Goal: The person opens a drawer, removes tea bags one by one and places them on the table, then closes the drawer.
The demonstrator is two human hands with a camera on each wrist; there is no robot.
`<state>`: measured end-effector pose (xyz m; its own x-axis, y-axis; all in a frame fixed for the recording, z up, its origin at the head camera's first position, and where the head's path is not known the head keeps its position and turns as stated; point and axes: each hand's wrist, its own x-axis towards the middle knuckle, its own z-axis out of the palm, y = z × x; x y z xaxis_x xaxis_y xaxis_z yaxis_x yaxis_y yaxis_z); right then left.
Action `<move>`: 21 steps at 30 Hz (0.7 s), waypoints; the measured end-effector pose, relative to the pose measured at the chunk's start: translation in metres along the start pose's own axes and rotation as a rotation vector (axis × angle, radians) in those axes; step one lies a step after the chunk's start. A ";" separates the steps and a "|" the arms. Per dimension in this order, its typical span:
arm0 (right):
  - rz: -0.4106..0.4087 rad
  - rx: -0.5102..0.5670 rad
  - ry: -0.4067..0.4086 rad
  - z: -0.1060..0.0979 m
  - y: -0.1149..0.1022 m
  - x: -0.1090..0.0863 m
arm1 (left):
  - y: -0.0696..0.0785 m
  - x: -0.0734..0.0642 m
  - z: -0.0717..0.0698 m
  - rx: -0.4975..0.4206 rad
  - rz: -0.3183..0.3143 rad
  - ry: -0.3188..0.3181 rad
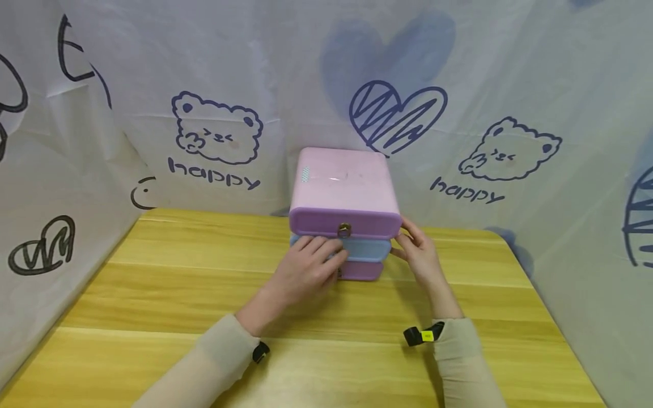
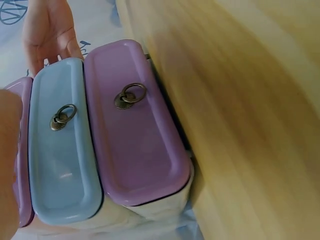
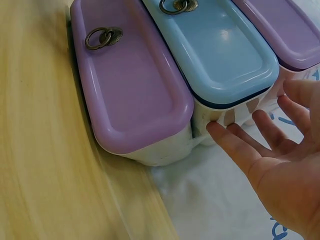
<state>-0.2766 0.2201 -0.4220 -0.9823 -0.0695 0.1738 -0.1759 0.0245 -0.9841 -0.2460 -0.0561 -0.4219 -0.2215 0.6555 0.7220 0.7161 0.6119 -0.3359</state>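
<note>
A small three-drawer box (image 1: 347, 181) stands against the back cloth, with a pink top. Its top drawer front (image 1: 316, 222) is purple, the middle drawer (image 2: 62, 165) light blue and the bottom drawer (image 2: 137, 150) purple. Each of the lower two fronts bears a loose-hanging brass ring pull (image 2: 132, 95). My left hand (image 1: 308, 265) is before the drawer fronts, its fingers bent near the lower edge of the top drawer; their tips are partly hidden. Spread fingers of my right hand (image 3: 285, 165) rest against the box's right side, by the middle drawer.
The box sits at the back of a yellow wood-grain table (image 1: 168, 317). White cloth (image 1: 285, 68) printed with bears and hearts hangs behind it and at both sides. Black straps (image 1: 418, 335) are on both wrists.
</note>
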 end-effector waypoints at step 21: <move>-0.012 -0.034 -0.072 -0.005 0.006 0.000 | 0.004 0.027 0.007 0.250 -0.184 0.071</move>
<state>-0.2784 0.2257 -0.4279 -0.9732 -0.1410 0.1818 -0.1913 0.0569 -0.9799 -0.2539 -0.0331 -0.4084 -0.2793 0.4970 0.8216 0.4817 0.8127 -0.3279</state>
